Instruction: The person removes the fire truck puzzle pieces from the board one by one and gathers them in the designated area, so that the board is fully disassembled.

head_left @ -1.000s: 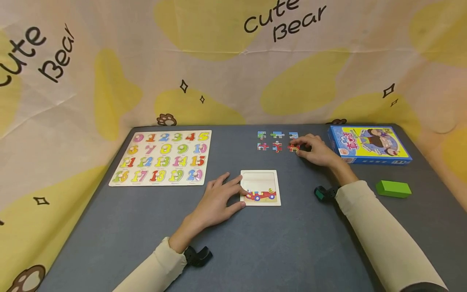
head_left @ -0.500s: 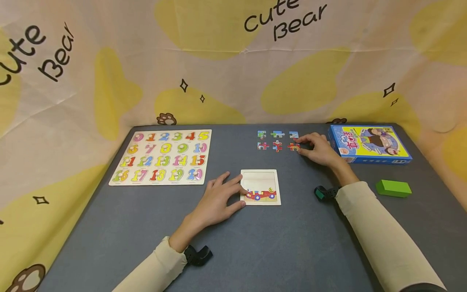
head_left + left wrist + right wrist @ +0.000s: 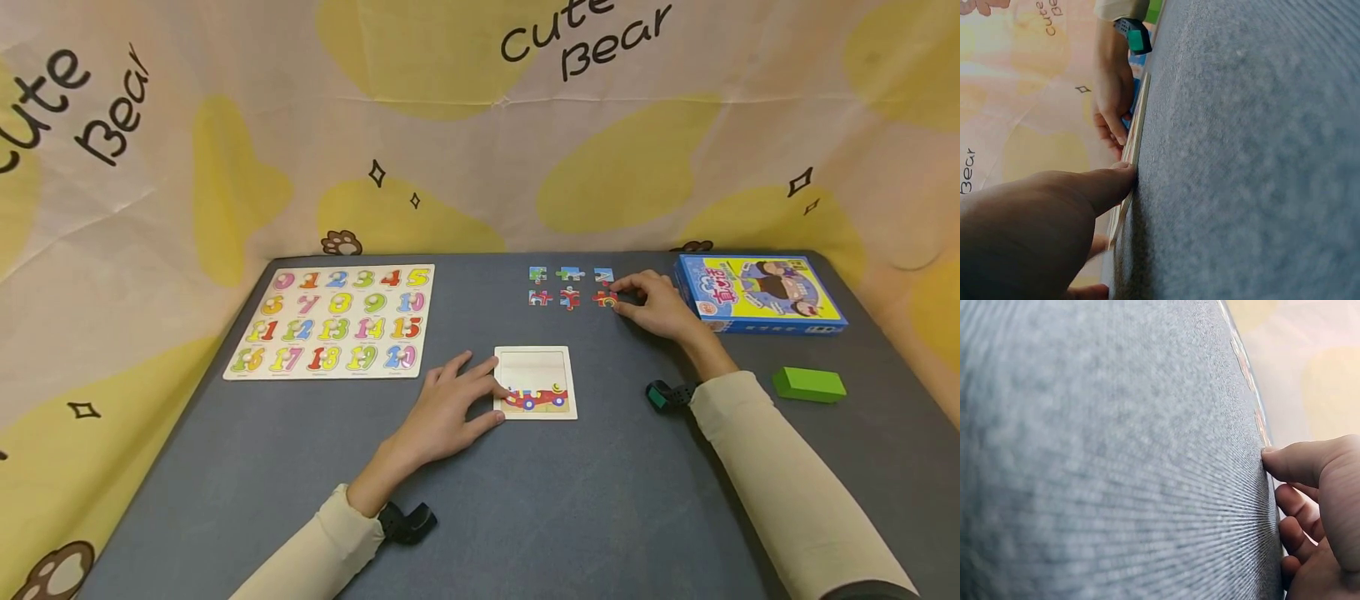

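Observation:
My left hand [image 3: 452, 411] rests at the left side of a small framed puzzle board [image 3: 536, 413], its fingers spread over the rim. In the left wrist view, the thumb touches the board's edge. The board's lower part shows a red car picture; its upper part is bare. At the back, several puzzle pieces [image 3: 570, 297] lie in two rows. My right hand [image 3: 660, 307] is at the near-right piece, a red and yellow puzzle piece [image 3: 603, 298]. Thumb and index fingertips touch or nearly touch its right side. In the right wrist view, the other fingers are bent.
A number puzzle board [image 3: 330, 325] lies at the left on the grey table [image 3: 585, 517]. At the right back is a blue and yellow box [image 3: 761, 296], with a green block [image 3: 809, 384] nearer. A patterned cloth [image 3: 480, 167] hangs behind the table.
My right hand has shifted slightly right, uncovering more of the red and yellow puzzle piece. That piece stays in its row. My left hand has kept its place on the board.

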A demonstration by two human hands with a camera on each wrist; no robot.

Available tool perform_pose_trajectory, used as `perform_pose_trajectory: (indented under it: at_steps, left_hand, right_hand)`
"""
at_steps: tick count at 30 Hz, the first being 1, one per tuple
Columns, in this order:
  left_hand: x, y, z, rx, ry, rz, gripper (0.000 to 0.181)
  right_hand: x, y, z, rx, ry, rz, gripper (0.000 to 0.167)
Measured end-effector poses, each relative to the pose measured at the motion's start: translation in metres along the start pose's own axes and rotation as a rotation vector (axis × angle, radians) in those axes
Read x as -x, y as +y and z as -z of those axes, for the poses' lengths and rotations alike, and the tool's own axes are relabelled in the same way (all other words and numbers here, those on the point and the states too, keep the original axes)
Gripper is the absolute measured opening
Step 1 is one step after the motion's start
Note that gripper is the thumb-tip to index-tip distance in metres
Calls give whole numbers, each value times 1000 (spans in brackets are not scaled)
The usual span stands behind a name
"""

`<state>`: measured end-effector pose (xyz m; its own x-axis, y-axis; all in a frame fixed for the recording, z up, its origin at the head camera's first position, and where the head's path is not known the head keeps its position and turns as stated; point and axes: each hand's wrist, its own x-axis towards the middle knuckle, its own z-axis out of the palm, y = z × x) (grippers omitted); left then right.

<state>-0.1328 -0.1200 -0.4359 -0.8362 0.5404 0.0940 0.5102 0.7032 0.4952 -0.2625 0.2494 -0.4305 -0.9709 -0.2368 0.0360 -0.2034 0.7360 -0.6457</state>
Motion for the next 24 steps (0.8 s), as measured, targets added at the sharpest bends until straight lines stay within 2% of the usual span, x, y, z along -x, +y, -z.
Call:
perform_pose_trajectory:
  at_steps: [4, 8, 13, 17, 24]
  left_hand:
    - [1, 0, 0, 14, 2, -6, 22]
    - [1, 0, 0, 21, 1, -3, 22]
    - [0, 0, 0, 14, 5, -8, 22]
    - [0, 1, 1, 17, 1, -3, 22]
    - [-1, 1, 2, -5, -11, 13, 23]
  right_hand:
    - [3, -1, -2, -18, 23, -7, 37]
    - [8, -9, -7, -42, 87, 4, 37]
    - [15, -28, -19, -63, 115, 104, 36]
    - [23, -49, -31, -63, 42, 222, 32]
    - [40, -88, -48, -44, -193, 378, 28]
